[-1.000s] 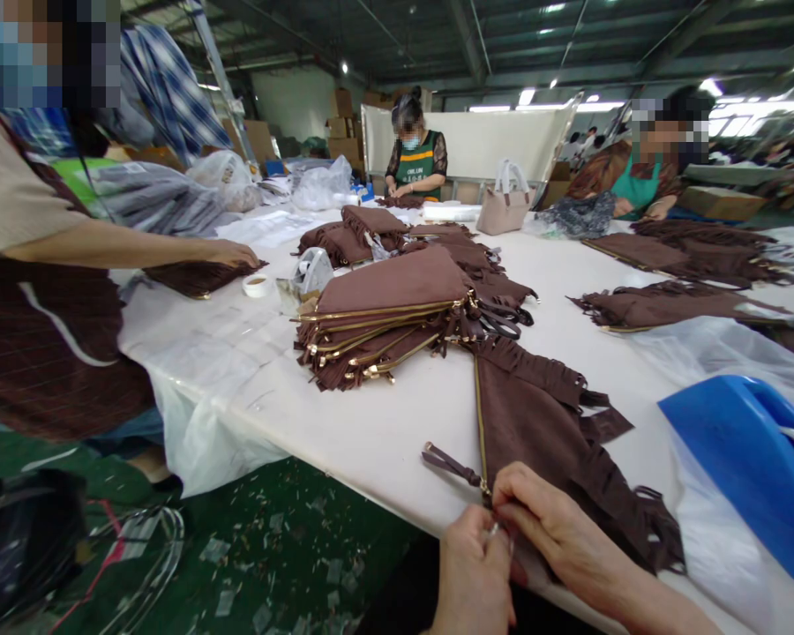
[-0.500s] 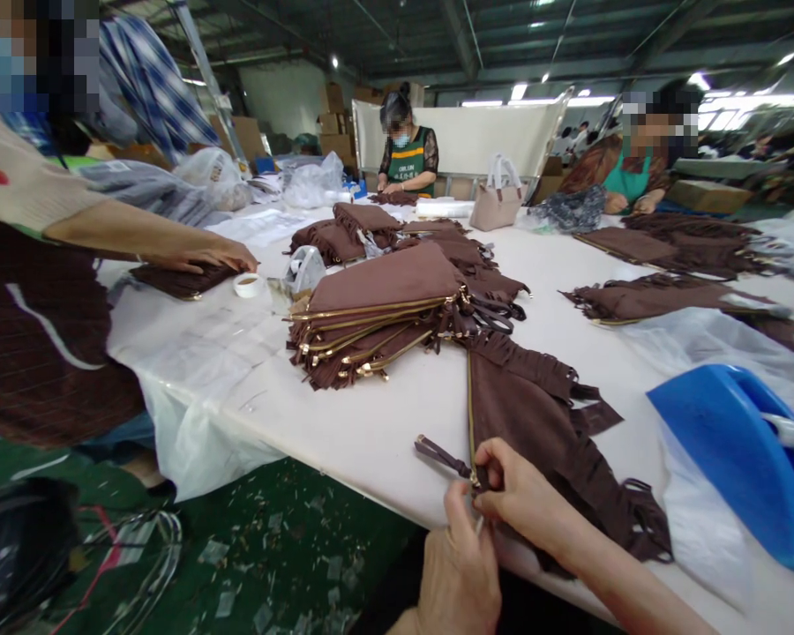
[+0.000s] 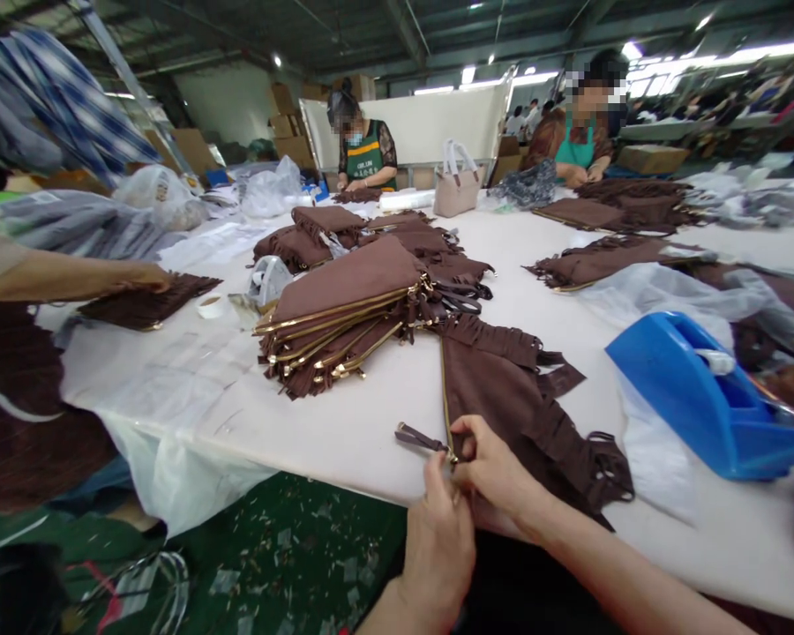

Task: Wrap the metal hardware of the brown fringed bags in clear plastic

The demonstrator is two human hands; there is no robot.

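Observation:
A dark brown fringed zip pouch (image 3: 499, 401) lies flat at the near table edge, its gold zipper along the left side. My right hand (image 3: 493, 467) pinches the pouch's near zipper end between thumb and fingers. Close against it, my left hand (image 3: 440, 547) is closed with the thumb up at the same corner; its fingers hide what they hold. A short brown strap zipper pull (image 3: 418, 437) with a gold tip sticks out leftward above my left thumb.
Stacked brown pouches (image 3: 350, 282) lie beyond my hands. On the right is a blue dustpan (image 3: 694, 388) near plastic film. At left, a co-worker's arm (image 3: 72, 273) reaches to another pouch, near a tape roll (image 3: 212, 306). A handbag (image 3: 458, 190) stands farther back; two people work there.
My view has turned right, so things sit farther left in it. Both hands stay at the zipper end. The left co-worker's hand has drawn back across the pouch there.

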